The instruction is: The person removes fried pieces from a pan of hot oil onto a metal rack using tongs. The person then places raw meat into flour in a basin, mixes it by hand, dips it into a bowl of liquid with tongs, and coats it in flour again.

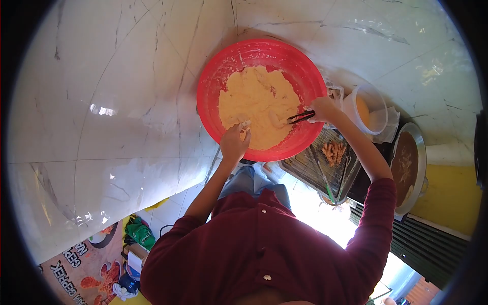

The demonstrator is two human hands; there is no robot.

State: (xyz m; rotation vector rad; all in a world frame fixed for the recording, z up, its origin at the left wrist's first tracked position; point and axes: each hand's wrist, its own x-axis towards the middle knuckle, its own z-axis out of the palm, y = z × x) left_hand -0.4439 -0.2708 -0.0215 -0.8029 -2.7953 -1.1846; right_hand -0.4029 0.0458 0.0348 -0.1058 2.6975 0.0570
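A large red basin (207,86) holds a bed of pale yellow flour (256,104) with several coated lumps in it. My right hand (322,110) grips black tongs (301,117) over the basin's right side. The tips of the tongs reach a pale coated piece (277,121) in the flour; whether they clamp it I cannot tell. My left hand (235,143) is at the front rim, its fingers curled and caked with flour. A whitish clump shows at those fingertips, too unclear to name.
Right of the basin, a wire rack tray (300,165) bears fried pieces (334,153) and green-ended tongs (323,175). Beyond it stand a clear plastic tub (376,112) with orange contents and a wide pan (420,168) of brown liquid. Tiled walls rise left and behind.
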